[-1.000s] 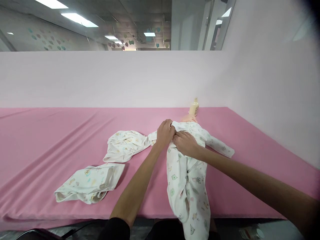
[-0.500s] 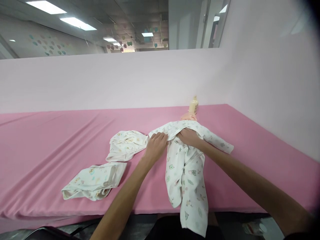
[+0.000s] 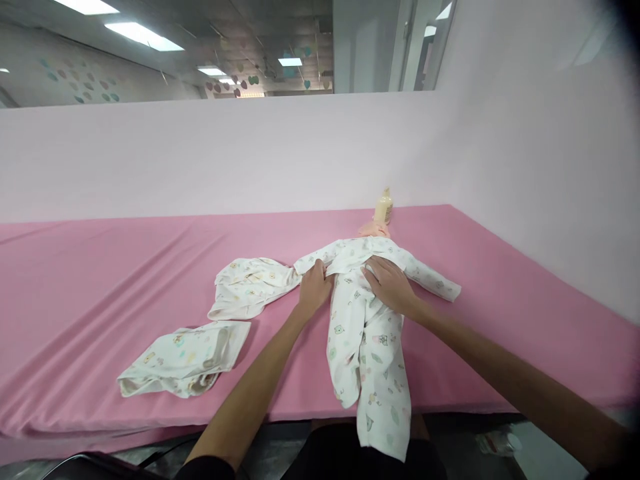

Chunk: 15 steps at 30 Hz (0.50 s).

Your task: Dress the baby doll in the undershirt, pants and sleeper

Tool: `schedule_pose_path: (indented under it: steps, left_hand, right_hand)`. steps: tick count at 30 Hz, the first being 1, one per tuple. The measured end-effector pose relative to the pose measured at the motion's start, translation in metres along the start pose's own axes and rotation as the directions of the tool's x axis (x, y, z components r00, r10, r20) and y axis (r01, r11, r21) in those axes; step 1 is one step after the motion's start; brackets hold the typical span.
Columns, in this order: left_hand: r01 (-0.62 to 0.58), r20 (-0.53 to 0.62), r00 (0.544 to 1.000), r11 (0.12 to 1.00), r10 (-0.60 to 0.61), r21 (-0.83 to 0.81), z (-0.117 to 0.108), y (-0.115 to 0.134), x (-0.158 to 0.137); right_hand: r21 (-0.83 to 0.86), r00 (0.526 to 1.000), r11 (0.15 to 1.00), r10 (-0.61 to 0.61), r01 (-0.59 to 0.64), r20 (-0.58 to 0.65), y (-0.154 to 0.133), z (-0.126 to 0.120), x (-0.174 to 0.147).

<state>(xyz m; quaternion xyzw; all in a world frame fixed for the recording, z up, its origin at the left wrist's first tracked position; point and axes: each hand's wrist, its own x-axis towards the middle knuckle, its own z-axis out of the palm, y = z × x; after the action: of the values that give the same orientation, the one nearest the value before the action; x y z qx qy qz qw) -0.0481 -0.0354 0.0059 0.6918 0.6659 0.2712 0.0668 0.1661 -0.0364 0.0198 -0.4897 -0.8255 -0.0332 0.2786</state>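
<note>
A white long-sleeved baby top (image 3: 357, 248) with small prints lies spread out, its hem pulled into a raised fold. Matching baby trousers (image 3: 383, 360) extend below it, with the leg ends hanging over the near edge. My left hand (image 3: 316, 288) is closed on the top's left side near the hem. On the hem and the trousers' waist rests my right hand (image 3: 389, 283), fingers stretched and thumb apart. A peach-coloured thing (image 3: 374, 229), its kind unclear, shows at the collar.
A pink cloth (image 3: 165, 267) covers the table. Left of the top lie a crumpled printed white garment (image 3: 253, 287) and a folded one (image 3: 185, 360). A pale yellow pump bottle (image 3: 383, 207) stands at the back. White walls (image 3: 225, 160) border the back and right.
My right hand has drawn slightly back and down from the hem, its fingers now more in view on top of the fabric. My left hand keeps its hold. The view has shifted a little.
</note>
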Motion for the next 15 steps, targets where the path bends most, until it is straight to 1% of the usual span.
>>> schedule_pose_path:
  steps: [2, 4, 6, 9, 11, 12, 14, 15]
  left_hand:
    - [-0.084, 0.064, 0.995, 0.992, 0.078, 0.098, -0.005, 0.000, -0.008]
    - [-0.171, 0.164, 0.976, 0.969, 0.142, 0.178, -0.012, 0.001, -0.018]
    - [-0.206, 0.247, 0.958, 0.951, 0.147, 0.229, -0.020, 0.001, -0.026]
    - [-0.183, 0.304, 0.947, 0.951, 0.103, 0.248, -0.033, 0.005, -0.030]
    - [-0.165, 0.308, 0.946, 0.965, 0.098, 0.202, -0.043, 0.013, -0.025]
    - [-0.156, 0.290, 0.952, 0.972, 0.100, 0.178, -0.048, 0.020, -0.022]
    - [-0.163, 0.211, 0.969, 0.974, 0.128, 0.159, -0.054, 0.041, -0.012]
    - [-0.193, 0.158, 0.973, 0.966, 0.166, 0.170, -0.055, 0.055, -0.007]
  right_hand:
    - [0.020, 0.999, 0.999, 0.047, -0.046, -0.003, 0.006, -0.002, -0.003]
    - [0.027, 0.996, 0.996, 0.084, -0.085, 0.028, 0.011, -0.003, 0.001]
    - [0.037, 0.993, 0.995, 0.091, -0.094, 0.077, 0.016, -0.004, 0.007]
    - [0.075, 0.988, 0.994, 0.067, -0.078, 0.139, 0.020, -0.007, 0.011]
    - [0.109, 0.984, 0.991, 0.060, -0.078, 0.166, 0.020, -0.008, 0.006]
    - [0.128, 0.984, 0.989, 0.056, -0.079, 0.169, 0.020, -0.008, 0.002]
    - [0.162, 0.988, 0.985, 0.029, -0.054, 0.150, 0.016, -0.008, -0.006]
    - [0.175, 0.992, 0.984, 0.011, -0.034, 0.128, 0.014, -0.007, -0.011]
